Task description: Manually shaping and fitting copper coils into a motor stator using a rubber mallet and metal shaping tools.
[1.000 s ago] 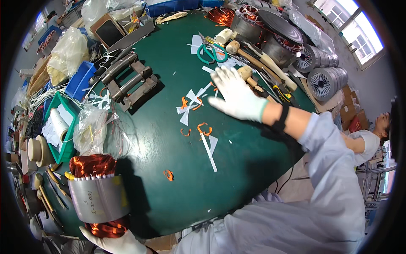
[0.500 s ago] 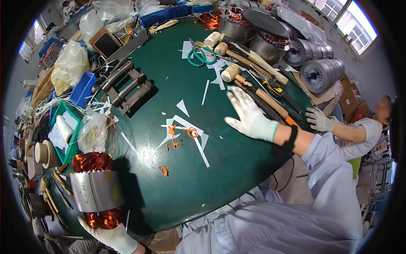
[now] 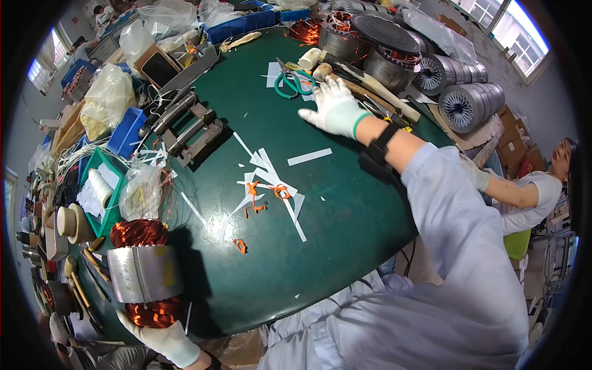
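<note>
At the lower left a motor stator point(image 3: 147, 274) stands on the table, a silvery metal cylinder with copper windings point(image 3: 154, 313) bulging from both ends. My gloved left hand point(image 3: 163, 342) is at its near end, touching the lower winding with a digit stretched out; its other fingers are partly hidden. Across the table my gloved right hand point(image 3: 338, 110) is open, fingers spread, over the wooden-handled mallets beside green-handled scissors point(image 3: 293, 83). White paper strips point(image 3: 266, 169) and orange scraps point(image 3: 251, 192) lie mid-table.
A dark metal stand point(image 3: 188, 129) sits at the left, near a green bin point(image 3: 114, 213) holding a white spool. More stators point(image 3: 465, 108) are stacked at the far right. A co-worker point(image 3: 524, 191) stands at the right edge.
My right hand has moved away from me and to the left, over the mallet heads. Paper strips near it have shifted toward mid-table. My left hand has stayed at the stator.
</note>
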Demonstrator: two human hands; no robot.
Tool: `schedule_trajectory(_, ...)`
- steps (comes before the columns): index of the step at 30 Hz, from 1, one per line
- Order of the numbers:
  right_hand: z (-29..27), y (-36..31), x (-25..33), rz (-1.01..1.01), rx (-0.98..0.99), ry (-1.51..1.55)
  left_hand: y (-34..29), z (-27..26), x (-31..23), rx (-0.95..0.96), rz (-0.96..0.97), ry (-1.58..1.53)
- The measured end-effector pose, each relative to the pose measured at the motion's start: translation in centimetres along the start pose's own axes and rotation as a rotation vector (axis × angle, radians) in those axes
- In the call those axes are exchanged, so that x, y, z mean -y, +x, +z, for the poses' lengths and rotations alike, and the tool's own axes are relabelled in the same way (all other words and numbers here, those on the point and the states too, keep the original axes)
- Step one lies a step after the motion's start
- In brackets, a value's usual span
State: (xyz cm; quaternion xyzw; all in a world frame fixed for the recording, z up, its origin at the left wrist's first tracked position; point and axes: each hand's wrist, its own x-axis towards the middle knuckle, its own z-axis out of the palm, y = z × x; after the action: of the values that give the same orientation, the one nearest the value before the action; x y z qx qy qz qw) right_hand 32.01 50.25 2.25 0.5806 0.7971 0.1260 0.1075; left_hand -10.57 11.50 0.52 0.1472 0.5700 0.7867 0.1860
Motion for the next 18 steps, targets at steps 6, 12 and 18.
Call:
schedule_trajectory(6, -1.4, -1.8, 1.6, -0.127, 0.035, 0.073, -1.0, 0.5, 0.3, 0.029, 0.163, 0.404)
schedule_trajectory(12, -2.3, -11.6, 5.8, -0.505, -0.007, 0.317, -1.4, 0.6, -0.1, 0.034, 0.225, 0.497)
schedule_trajectory(18, -0.6, -6.2, 2.0, -0.253, -0.019, 0.298, 0.0, -0.9, 0.9, 0.070, 0.351, 0.641)
